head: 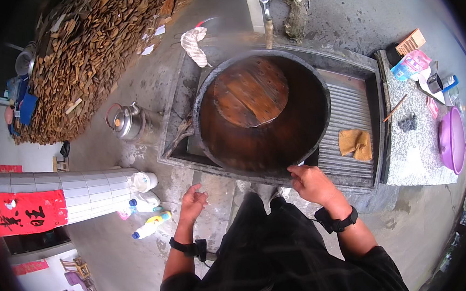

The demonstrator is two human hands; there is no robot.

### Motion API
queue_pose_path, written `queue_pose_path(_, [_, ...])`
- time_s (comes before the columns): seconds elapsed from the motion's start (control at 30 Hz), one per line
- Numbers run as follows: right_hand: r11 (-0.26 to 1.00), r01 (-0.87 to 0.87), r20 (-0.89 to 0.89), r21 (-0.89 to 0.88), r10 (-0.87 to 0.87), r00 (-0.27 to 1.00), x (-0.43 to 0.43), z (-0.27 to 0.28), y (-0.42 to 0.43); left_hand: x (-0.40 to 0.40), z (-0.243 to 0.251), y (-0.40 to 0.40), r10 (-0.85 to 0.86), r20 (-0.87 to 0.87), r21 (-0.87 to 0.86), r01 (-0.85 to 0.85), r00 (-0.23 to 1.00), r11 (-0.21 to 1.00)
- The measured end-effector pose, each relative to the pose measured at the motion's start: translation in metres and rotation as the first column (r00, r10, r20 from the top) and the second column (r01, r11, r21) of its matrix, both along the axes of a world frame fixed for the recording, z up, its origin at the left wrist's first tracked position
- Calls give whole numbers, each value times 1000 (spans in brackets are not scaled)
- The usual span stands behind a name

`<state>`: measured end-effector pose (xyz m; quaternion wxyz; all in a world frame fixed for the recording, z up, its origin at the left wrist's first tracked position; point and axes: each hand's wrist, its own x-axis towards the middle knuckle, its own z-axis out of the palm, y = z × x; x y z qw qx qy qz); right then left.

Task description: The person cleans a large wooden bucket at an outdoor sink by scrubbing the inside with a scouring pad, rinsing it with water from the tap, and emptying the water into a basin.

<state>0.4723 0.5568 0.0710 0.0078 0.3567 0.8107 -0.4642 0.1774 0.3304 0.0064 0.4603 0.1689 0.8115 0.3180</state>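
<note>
A large round tub (309,140) with a dark rim and brown inside rests across a stone sink (377,176). Inside it shows a round disc of wooden planks (249,91); I cannot tell whether this is its bottom or a loose board. My right hand (312,184) grips the tub's near rim with bent fingers. To the left, apart from the tub, my left hand (194,203) is empty with its fingers apart. A folded tan cloth (354,144) lies on the ribbed washboard (341,105) at the sink's right.
A tap (266,9) stands behind the tub, a white cloth (195,46) at its far left. Left are a metal kettle (125,122), plastic bottles (151,225) and stacked firewood (89,62). The right-hand slab (420,160) bears a scouring pad (407,122), a stick (395,107) and a purple basin (451,141).
</note>
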Motion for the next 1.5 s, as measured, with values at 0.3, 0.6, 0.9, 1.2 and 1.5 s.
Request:
queue_pose_path(0.3, [994,42,144,105,-57,988,-149,-1,78,-25,-38,-42,64,76,-57,-60,995,997])
queue_pose_path(0.6, [950,92,422,298,-218,880,-236,-79,152,-55,-73,-101,1,14,-75,0,1000,997])
queue_pose_path(0.9, [903,74,317,423,-224,922,-226,-111,152,-79,-76,-104,50,39,-151,-44,998,988])
queue_pose_path(1.2, [823,472,-54,317,-481,875,-216,-126,165,-82,-77,-98,45,48,-167,-36,998,985])
queue_pose_path(1.5, [773,495,-161,397,-472,867,-222,-134,169,-82,-91,-121,-9,78,-158,21,997,987])
